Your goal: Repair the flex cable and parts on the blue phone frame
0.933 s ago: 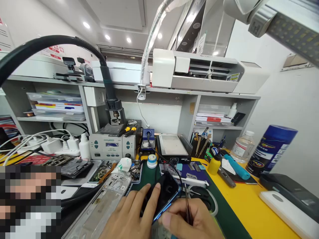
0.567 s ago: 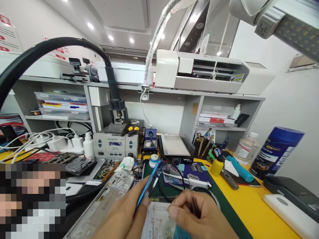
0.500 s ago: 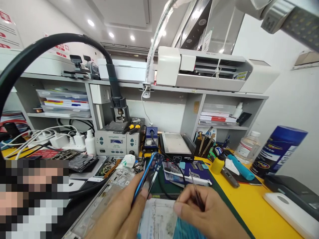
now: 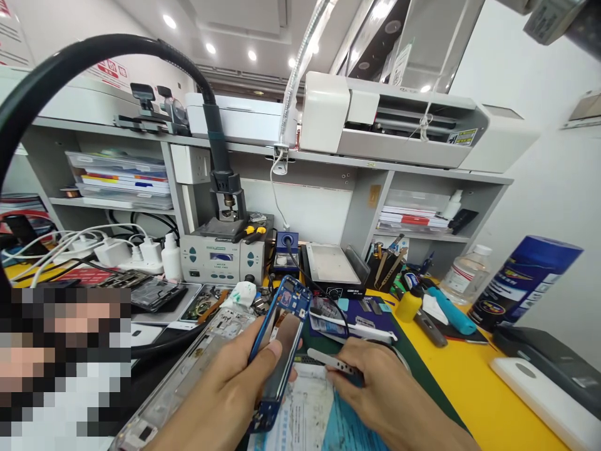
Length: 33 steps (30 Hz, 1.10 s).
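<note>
Turned since the earlier frames: blue phone frame (image 4: 280,351), previously edge-on to me, now showing its open inner face, tilted up off the desk (image 4: 474,388). My left hand (image 4: 225,388) grips it from the left, thumb pressed on the inner face, fingers wrapped behind. My right hand (image 4: 380,388) is closed around a pair of metal tweezers (image 4: 334,364), tips pointing left toward the frame, just beside its right edge; whether they touch it I cannot tell. Beneath both hands: printed sheet (image 4: 305,416) on a green mat (image 4: 425,391). Left of my left hand: bare silver phone chassis (image 4: 197,363), lying flat. Behind the frame: blue parts tray (image 4: 357,319), black hot plate (image 4: 331,266), small blue soldering stand (image 4: 286,247), grey rework station (image 4: 220,257) with black hose. To the right: yellow squeeze bottle (image 4: 407,305), clear bottle (image 4: 462,275), blue canister (image 4: 526,282).
</note>
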Motion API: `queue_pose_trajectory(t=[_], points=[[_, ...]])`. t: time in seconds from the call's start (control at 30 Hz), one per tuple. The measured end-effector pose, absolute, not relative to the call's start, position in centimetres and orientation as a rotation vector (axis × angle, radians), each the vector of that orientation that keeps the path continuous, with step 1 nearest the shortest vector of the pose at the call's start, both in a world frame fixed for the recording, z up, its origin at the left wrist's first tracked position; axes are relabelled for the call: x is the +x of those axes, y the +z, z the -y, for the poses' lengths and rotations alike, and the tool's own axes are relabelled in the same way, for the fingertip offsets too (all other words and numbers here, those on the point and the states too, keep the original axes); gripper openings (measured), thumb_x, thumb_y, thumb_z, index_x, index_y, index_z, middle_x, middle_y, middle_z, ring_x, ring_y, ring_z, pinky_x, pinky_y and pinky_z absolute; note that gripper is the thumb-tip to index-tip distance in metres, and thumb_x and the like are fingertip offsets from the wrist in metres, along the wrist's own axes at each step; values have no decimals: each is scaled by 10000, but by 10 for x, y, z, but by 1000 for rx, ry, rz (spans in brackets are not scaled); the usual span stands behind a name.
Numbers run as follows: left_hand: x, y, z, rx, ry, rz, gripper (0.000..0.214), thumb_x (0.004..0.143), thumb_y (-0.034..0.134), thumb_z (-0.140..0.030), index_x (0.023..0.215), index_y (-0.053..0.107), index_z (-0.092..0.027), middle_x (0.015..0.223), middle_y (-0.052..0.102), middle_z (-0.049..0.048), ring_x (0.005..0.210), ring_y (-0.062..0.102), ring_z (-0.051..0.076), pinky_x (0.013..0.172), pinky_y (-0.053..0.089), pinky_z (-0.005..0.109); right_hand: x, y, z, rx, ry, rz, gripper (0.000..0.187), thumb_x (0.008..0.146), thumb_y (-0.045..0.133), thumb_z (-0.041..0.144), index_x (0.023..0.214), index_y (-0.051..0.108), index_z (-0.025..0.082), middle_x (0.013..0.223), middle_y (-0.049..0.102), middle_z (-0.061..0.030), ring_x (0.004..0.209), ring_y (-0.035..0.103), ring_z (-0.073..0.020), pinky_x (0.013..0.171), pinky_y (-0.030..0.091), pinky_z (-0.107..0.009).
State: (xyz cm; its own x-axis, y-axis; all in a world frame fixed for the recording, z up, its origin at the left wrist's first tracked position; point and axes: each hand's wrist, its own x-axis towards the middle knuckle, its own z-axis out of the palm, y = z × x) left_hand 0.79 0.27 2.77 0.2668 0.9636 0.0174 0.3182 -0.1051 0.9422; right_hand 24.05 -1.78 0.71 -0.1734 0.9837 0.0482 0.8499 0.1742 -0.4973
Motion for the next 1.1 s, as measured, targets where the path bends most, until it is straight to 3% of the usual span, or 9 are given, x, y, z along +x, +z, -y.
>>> queue_pose_trajectory(t=[0.13,0.33,0.4,0.47,0.57,0.63,0.87,1.0,1.1], points=[[4,22,-4,1547,827,-1293,621,969,472,-605,1522,506,-325,1608,485,-1,1553,300,328,1278,192,533,243,7,18,-1704,528,2125,249,960,569,186,712,563,203,844,647,-1,781,593,-182,675,348,-288],[5,20,-7,1481,830,-1269,603,958,509,-609,1497,533,-340,1594,501,-4,1541,305,336,1283,155,523,246,7,17,-1731,576,2100,233,960,581,219,727,578,204,864,662,0,790,590,-186,679,350,-293],[6,22,-6,1470,848,-1230,565,960,513,-608,1464,566,-359,1590,505,-37,1536,316,316,1277,205,466,247,7,17,-1760,586,2069,219,960,579,244,747,612,206,884,673,-8,810,598,-198,687,360,-297],[6,24,-5,1428,855,-1173,555,954,522,-619,1440,586,-358,1555,549,-42,1495,400,307,1197,372,395,249,9,17,-1805,588,2023,177,951,580,264,807,669,214,913,689,-19,843,609,-219,706,377,-303],[6,25,-4,1292,811,-1114,602,932,558,-616,1457,560,-321,1393,692,19,1290,624,328,873,589,341,249,11,15,-1891,593,1935,175,936,578,304,892,728,224,883,703,-28,808,608,-235,686,385,-313],[8,27,-4,1214,799,-1091,606,921,586,-587,1452,558,-296,1270,757,42,1131,713,330,732,601,329,249,11,13,-1932,598,1899,196,927,585,342,906,742,226,833,697,-30,759,596,-235,648,370,-312],[18,33,1,1139,912,-1089,424,890,645,-486,1254,690,-273,1104,796,19,1034,725,295,788,570,305,250,5,9,-1910,641,1914,319,922,576,385,658,561,207,810,661,-29,750,590,-220,637,351,-299],[16,22,-5,1032,827,-1030,524,873,685,-483,1340,609,-257,876,796,21,744,710,273,693,572,345,251,5,10,-1884,640,1888,351,906,599,380,615,518,202,760,631,-23,704,541,-196,619,331,-292],[15,15,-10,964,813,-1019,571,877,694,-460,1398,561,-269,895,802,24,836,737,299,710,595,369,251,5,12,-1857,659,1850,353,891,626,372,600,528,197,716,595,-6,666,494,-173,599,315,-284]])
